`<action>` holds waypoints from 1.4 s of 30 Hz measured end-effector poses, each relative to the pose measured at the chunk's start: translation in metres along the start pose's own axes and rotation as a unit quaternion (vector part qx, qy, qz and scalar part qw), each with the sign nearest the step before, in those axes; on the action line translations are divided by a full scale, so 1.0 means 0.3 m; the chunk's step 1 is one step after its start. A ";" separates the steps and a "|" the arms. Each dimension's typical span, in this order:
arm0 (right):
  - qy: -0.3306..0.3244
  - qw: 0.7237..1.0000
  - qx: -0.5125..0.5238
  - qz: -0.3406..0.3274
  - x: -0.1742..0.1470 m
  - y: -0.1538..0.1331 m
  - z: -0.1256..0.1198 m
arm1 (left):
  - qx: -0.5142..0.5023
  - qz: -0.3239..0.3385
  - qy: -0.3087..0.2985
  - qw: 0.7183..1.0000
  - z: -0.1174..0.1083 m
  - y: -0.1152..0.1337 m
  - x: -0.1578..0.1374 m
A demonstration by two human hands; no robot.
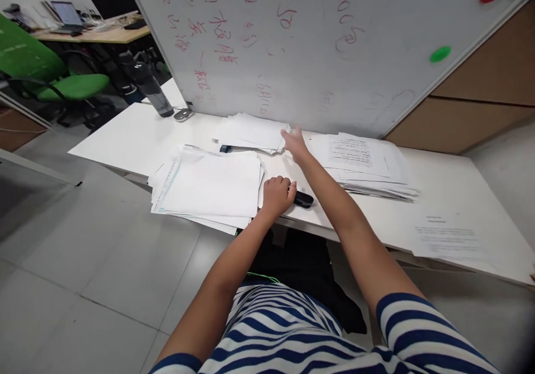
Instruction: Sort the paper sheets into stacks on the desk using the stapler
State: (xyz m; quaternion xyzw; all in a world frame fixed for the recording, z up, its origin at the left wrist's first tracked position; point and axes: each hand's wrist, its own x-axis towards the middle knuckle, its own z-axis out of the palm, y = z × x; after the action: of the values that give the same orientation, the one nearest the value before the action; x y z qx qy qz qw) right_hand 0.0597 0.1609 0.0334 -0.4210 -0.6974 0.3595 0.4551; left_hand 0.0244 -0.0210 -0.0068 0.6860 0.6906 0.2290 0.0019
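My left hand [277,198] is closed round one end of a black stapler [303,199], whose rounded other end sticks out to the right near the desk's front edge. Farther back, my right hand [296,143] has its thumb and fingers at the right edge of a stack of white papers [254,132]. Whether the fingers pinch some of those sheets is hard to see. Left of my left hand, a larger, loosely fanned pile of papers [213,184] overhangs the front edge. To the right lies a thick stack of printed sheets [355,156].
A whiteboard [309,39] with red writing stands along the back of the white desk [117,134]. A dark bottle [152,90], a mouse [183,115] and a small dark blue item [225,148] are on the desk. One printed sheet [449,237] lies at right.
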 end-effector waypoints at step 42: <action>0.175 0.894 -0.402 -0.088 -1.091 0.097 -0.576 | 0.139 0.272 -0.187 0.934 0.111 0.370 0.457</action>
State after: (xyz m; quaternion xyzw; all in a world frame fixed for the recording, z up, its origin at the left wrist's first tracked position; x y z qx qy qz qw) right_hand 0.3049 -0.1066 -0.0446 -0.5607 -0.7262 -0.0729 0.3911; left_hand 0.1319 0.1144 0.0414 0.8714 0.4897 -0.0095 -0.0269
